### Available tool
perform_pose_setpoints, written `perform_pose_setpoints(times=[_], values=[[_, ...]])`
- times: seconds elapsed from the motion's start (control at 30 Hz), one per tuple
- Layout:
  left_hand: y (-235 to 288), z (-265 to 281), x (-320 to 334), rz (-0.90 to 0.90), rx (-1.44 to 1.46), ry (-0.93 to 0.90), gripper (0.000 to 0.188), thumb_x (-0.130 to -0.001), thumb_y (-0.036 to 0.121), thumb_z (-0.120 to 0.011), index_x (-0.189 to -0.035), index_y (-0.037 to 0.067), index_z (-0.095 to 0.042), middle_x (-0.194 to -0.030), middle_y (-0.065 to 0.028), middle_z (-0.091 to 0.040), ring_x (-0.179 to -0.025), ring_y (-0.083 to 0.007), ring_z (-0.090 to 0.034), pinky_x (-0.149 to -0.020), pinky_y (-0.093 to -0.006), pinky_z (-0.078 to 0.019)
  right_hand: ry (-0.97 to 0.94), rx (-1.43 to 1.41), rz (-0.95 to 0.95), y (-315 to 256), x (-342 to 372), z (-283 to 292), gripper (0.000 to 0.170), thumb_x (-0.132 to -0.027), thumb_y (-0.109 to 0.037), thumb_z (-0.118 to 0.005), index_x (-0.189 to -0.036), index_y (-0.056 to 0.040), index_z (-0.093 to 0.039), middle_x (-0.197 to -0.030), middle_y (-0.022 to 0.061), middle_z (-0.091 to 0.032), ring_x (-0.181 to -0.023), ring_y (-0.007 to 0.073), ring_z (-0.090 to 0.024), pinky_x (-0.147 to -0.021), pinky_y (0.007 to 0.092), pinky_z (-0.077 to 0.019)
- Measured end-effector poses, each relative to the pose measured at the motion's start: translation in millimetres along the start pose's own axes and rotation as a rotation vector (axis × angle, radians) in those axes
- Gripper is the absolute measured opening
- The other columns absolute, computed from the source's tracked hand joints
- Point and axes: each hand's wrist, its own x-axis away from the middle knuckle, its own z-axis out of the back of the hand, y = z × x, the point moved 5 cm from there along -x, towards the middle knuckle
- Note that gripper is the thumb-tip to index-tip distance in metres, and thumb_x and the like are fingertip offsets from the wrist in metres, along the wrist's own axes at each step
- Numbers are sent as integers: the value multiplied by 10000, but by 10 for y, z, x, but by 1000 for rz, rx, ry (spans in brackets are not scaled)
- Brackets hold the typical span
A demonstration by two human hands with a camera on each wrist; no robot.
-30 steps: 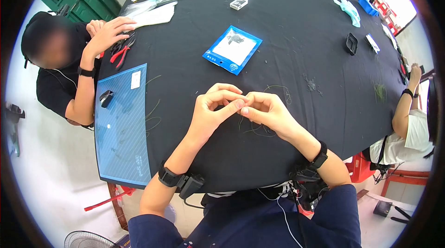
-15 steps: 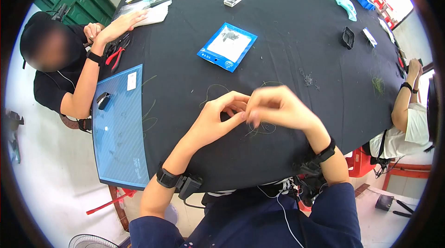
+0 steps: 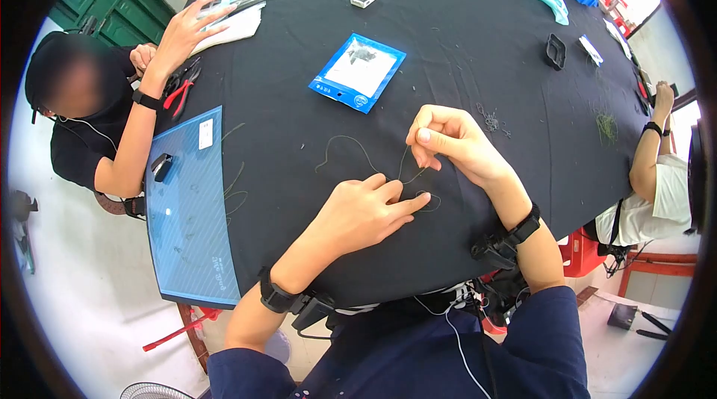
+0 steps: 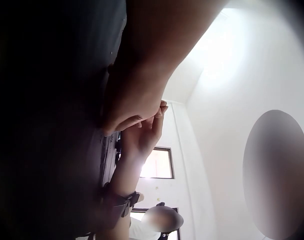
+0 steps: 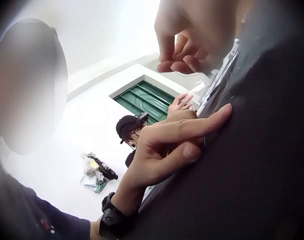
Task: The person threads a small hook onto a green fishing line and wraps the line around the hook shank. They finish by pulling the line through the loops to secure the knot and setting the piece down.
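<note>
A thin greenish thread curves over the black tablecloth, between and around both hands. My left hand is low over the cloth, palm down, with its index finger reaching out straight beside a loop of the thread. In the right wrist view that left hand has its index fingertip at the cloth. My right hand is raised to the right, thumb and fingertips pinching the thread, which runs down from them toward the left fingers. In the left wrist view, the left hand partly covers the right one.
Beyond the hands lies a blue and white packet. A blue translucent board with a black stapler covers the left edge. Red-handled pliers lie by a seated person. Thread tangles and a black tray are to the right.
The hands were together at the fingertips and have parted. My right hand has moved up and right with the thread; my left has turned palm down and lowered toward the cloth.
</note>
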Motion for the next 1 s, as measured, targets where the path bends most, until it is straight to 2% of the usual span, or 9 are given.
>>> perform_pose_setpoints(times=[0.1, 0.3, 0.43, 0.5, 0.6, 0.67, 0.8, 0.9, 1.0], values=[[20, 10, -28, -26, -28, 48, 339, -706, 253, -732, -1040, 220, -681, -695, 37, -494, -619, -118, -511, -512, -239, -458, 50, -22, 17, 43, -21, 42, 196, -938, -222, -568, -894, -32, -583, -683, 23, -576, -594, 56, -505, -497, 202, -366], [-122, 161, -13, 82, 293, 350, 154, -716, 129, -755, -861, 143, -708, -733, 31, -544, -616, -93, -520, -471, -245, -404, 150, -44, 47, 34, -31, 76, 189, -948, -220, -550, -897, -40, -581, -689, 18, -570, -595, 49, -488, -493, 186, -349], [-281, 201, 54, 486, 572, 382, 30, -795, 35, -689, -812, 58, -684, -755, 14, -555, -650, -11, -507, -479, -171, -353, 125, -39, 53, 18, -11, 21, 183, -940, -215, -566, -937, -36, -603, -717, 12, -591, -589, 38, -489, -509, 179, -366], [-360, 158, 87, 626, 688, 441, 36, -793, 50, -690, -817, 75, -684, -743, 17, -556, -610, -28, -502, -487, -183, -373, 100, 14, 56, 19, -6, -37, 163, -947, -194, -552, -941, -34, -583, -696, 20, -574, -571, 41, -477, -498, 183, -353], [-454, 62, 152, 789, 905, 504, 51, -855, 98, -661, -879, 59, -683, -774, 38, -575, -625, -9, -491, -500, -168, -361, 85, 33, 38, 39, 17, -180, 162, -944, -174, -557, -1016, -30, -568, -706, 25, -582, -572, 39, -478, -509, 178, -361], [-480, 42, 176, 910, 1103, 516, 79, -877, 115, -648, -902, 46, -679, -794, 41, -588, -632, -8, -487, -503, -171, -358, 51, 47, 51, 54, 18, -275, 260, -947, -154, -545, -1169, -39, -473, -719, 39, -594, -583, 40, -487, -525, 177, -371], [-495, -13, 191, 923, 1351, 489, 134, -887, 175, -657, -925, 49, -676, -746, 44, -607, -574, 6, -437, -487, -170, -308, 84, 2, 23, 164, 11, -367, 287, -946, -147, -545, -1195, -43, -448, -723, 42, -597, -601, 45, -504, -529, 180, -376], [-476, -24, 184, 906, 1365, 471, 150, -884, 197, -663, -933, 56, -678, -736, 47, -616, -548, 12, -412, -477, -168, -281, 105, 6, -5, 175, 8, -354, 291, -945, -149, -548, -1195, -40, -448, -726, 39, -600, -608, 48, -512, -533, 182, -380], [-473, -21, 188, 883, 1343, 464, 158, -883, 195, -664, -942, 49, -678, -768, 25, -632, -573, 3, -437, -486, -172, -313, 90, 17, -16, 187, 2, -352, 282, -944, -151, -551, -1186, -39, -459, -728, 34, -601, -614, 50, -517, -536, 184, -384]])
